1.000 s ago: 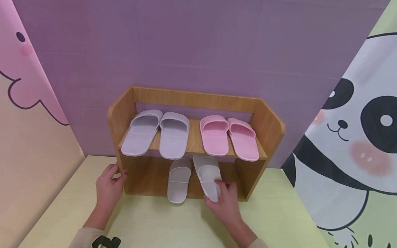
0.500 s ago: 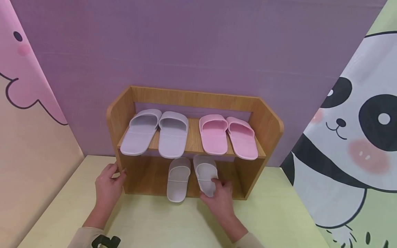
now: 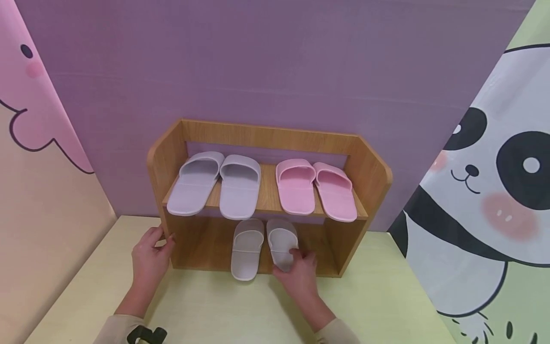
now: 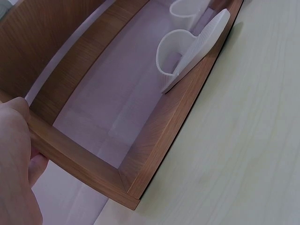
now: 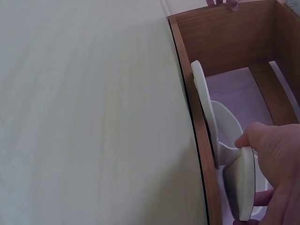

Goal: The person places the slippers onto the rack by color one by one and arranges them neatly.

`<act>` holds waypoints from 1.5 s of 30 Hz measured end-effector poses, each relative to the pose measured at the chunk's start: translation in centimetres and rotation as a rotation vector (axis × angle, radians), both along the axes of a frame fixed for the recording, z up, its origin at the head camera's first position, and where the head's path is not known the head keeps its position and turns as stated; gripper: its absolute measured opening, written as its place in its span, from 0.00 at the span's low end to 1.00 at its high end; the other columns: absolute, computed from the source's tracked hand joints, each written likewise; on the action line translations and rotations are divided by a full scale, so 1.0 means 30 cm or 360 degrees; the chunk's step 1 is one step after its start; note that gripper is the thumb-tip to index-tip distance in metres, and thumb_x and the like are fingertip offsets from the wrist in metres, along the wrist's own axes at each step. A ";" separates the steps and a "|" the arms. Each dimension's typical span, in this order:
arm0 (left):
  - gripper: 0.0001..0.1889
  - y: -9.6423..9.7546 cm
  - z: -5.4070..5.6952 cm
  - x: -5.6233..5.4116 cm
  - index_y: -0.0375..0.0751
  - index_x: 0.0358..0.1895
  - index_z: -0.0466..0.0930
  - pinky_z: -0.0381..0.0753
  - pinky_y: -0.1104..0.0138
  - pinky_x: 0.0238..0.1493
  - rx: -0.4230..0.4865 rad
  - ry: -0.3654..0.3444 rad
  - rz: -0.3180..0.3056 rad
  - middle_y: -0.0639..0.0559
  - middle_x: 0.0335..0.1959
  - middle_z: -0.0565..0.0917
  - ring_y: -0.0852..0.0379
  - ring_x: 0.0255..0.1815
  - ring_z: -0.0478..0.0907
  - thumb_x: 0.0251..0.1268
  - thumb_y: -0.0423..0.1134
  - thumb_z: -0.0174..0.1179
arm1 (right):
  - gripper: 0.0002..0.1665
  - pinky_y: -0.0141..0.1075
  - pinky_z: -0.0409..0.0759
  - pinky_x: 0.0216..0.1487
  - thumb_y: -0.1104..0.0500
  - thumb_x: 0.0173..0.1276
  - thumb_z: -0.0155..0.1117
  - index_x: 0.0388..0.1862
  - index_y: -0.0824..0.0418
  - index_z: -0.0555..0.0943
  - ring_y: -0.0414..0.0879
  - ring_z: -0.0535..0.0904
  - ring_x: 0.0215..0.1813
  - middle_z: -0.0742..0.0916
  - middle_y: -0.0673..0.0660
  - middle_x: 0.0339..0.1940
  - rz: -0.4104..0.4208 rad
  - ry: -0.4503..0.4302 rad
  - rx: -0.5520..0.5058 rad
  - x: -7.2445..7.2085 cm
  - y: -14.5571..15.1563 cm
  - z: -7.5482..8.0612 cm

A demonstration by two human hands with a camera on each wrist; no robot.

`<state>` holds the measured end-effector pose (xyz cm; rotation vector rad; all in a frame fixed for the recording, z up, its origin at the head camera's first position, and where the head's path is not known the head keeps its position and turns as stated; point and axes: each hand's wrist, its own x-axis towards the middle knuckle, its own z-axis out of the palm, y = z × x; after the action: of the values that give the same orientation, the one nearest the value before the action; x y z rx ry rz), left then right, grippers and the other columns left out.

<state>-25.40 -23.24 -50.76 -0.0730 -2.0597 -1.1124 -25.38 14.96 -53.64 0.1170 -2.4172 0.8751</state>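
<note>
A small wooden shoe rack (image 3: 270, 128) with two levels stands against the purple backdrop. My left hand (image 3: 151, 258) grips the front edge of its left side panel (image 4: 75, 161), thumb on one face and fingers on the other. On the lower level, a pale grey-white slipper (image 3: 247, 258) points outward, its sole end past the front edge. To its right, my right hand (image 3: 298, 277) pinches the sole end of the matching slipper (image 3: 281, 237), whose strap end is inside the rack. In the right wrist view this held slipper (image 5: 246, 183) is tilted, and the fingers partly hide it.
Overhead on the upper shelf sit a lavender pair of slippers (image 3: 240, 193) at the left and a pink pair (image 3: 296, 191) at the right. A pale yellow table (image 3: 227, 315) lies in front. Cartoon panels, one with a panda (image 3: 507, 191), flank both sides.
My right hand has moved left and a little inward, carrying the right-hand slipper deeper into the lower level and closer to its mate. My left hand has stayed on the side panel.
</note>
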 end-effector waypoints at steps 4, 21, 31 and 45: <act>0.15 -0.001 0.002 0.000 0.30 0.56 0.89 0.74 0.90 0.42 -0.0001 0.0005 0.0001 0.39 0.43 0.88 0.40 0.46 0.89 0.67 0.20 0.69 | 0.36 0.63 0.81 0.43 0.49 0.44 0.85 0.49 0.68 0.86 0.71 0.75 0.48 0.77 0.73 0.45 -0.0033 -0.0002 0.0025 -0.015 -0.008 -0.031; 0.17 0.000 0.001 0.001 0.32 0.58 0.89 0.74 0.90 0.43 -0.0009 -0.0030 0.0008 0.39 0.45 0.88 0.38 0.47 0.90 0.69 0.21 0.70 | 0.47 0.63 0.82 0.39 0.38 0.37 0.92 0.49 0.66 0.86 0.71 0.76 0.45 0.76 0.71 0.41 -0.0091 0.0044 0.0032 -0.118 -0.007 -0.211; 0.17 0.002 0.001 0.009 0.32 0.59 0.89 0.73 0.90 0.43 -0.0001 -0.0082 0.0009 0.40 0.46 0.88 0.36 0.50 0.90 0.70 0.22 0.70 | 0.50 0.61 0.79 0.34 0.35 0.33 0.94 0.45 0.68 0.84 0.70 0.74 0.40 0.75 0.74 0.36 -0.0120 0.0203 0.0219 -0.109 -0.020 -0.211; 0.16 0.003 0.000 0.003 0.31 0.58 0.89 0.73 0.90 0.43 0.0007 -0.0049 0.0009 0.39 0.45 0.88 0.37 0.49 0.90 0.69 0.22 0.70 | 0.48 0.60 0.78 0.37 0.30 0.46 0.87 0.47 0.69 0.83 0.67 0.74 0.41 0.76 0.73 0.37 -0.0124 0.0141 0.0319 -0.036 -0.048 -0.096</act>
<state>-25.30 -23.14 -50.77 -0.0483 -2.0835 -1.1211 -26.45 13.53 -56.51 0.1332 -2.4039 0.5800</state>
